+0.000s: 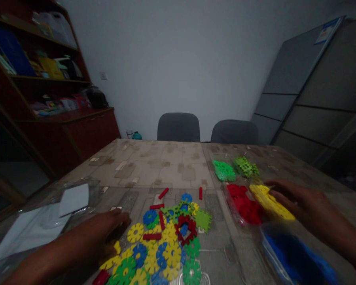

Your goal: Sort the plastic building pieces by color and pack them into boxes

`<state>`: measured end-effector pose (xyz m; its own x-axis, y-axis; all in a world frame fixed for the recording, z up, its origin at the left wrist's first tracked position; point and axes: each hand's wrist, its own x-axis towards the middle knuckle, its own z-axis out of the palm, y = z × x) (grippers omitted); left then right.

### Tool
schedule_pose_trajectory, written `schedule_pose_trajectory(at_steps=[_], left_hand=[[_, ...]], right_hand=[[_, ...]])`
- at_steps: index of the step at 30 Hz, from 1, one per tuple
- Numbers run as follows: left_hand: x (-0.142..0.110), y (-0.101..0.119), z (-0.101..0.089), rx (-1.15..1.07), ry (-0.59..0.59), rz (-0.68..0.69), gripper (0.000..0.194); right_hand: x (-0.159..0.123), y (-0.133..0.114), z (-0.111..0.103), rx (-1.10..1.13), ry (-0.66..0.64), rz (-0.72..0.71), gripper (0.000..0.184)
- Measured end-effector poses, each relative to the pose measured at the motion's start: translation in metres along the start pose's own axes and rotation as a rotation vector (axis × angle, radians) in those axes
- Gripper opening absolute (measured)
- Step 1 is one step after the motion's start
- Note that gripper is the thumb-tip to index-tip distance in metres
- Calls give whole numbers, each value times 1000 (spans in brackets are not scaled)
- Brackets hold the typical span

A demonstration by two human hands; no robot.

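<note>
Toothed plastic discs (135, 232) lie loose in mixed colours beside the left hand (105, 227), while boxed pieces (245, 204) sit grouped by colour near the right hand (299, 198), both grips too unclear to tell

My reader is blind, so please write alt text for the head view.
Over a patterned table, the left hand is beside a pile of colourful plastic pieces; the right hand at yellow pieces, near red pieces, green pieces and blue pieces in clear containers.

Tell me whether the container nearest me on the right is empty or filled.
Not empty: blue pieces show inside the container; blur hides their shapes and exactly how full it is.
</note>
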<state>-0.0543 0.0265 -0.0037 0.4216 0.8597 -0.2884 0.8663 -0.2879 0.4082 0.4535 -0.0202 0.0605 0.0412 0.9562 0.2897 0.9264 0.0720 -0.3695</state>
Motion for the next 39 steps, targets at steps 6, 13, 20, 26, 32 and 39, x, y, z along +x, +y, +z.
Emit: schedule_pose_trajectory(at_steps=[6,13,20,26,32,39], left_hand=[[9,21,12,34,-8,66,25],[10,35,16,-12,10,102,23],[10,36,14,-39,22,86,28],[9,22,-9,-76,-19,112,4],[-7,17,-19,-82,-171,22,25],[-3,21,-2,-1,-182,-59,37]], right_hand=[[-29,-103,67,148,-244,-366,28],[-76,-148,199,144,-272,-621,41],[-70,-136,208,45,-72,-869,22],[-63,-138,192,66,-284,-704,28],[-54,-148,163,77,-573,-572,41],[-50,-145,147,33,-628,-403,39]])
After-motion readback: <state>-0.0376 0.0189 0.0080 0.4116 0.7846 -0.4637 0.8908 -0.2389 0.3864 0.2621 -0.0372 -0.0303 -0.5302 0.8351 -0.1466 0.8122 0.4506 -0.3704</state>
